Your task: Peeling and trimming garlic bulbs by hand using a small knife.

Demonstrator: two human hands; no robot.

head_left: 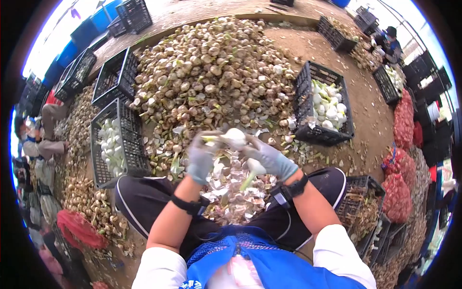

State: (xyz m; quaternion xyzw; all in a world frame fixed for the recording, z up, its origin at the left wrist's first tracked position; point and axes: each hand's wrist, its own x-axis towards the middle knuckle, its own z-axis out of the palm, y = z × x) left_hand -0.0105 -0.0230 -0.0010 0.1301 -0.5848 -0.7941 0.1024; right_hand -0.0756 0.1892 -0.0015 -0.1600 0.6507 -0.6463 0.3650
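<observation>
A peeled white garlic bulb [235,138] is held between my two gloved hands, its stem pointing left. My left hand [200,157], slightly blurred, grips the stem end. Fingers of my right hand [269,159] press against the bulb's right side. A second white garlic bulb [255,167] with a green stem hangs under my right palm; whether the hidden fingers hold it cannot be seen. Below both hands, between my legs, lies a heap of loose garlic skins [231,197]. A large pile of unpeeled garlic [216,72] rises in front of me.
Black plastic crates with cleaned garlic stand at left [94,159] and right [306,94]. Another black crate [108,77] sits behind the left one. Red mesh sacks [397,198] line the right side. Other people work at far left and at upper right [391,48].
</observation>
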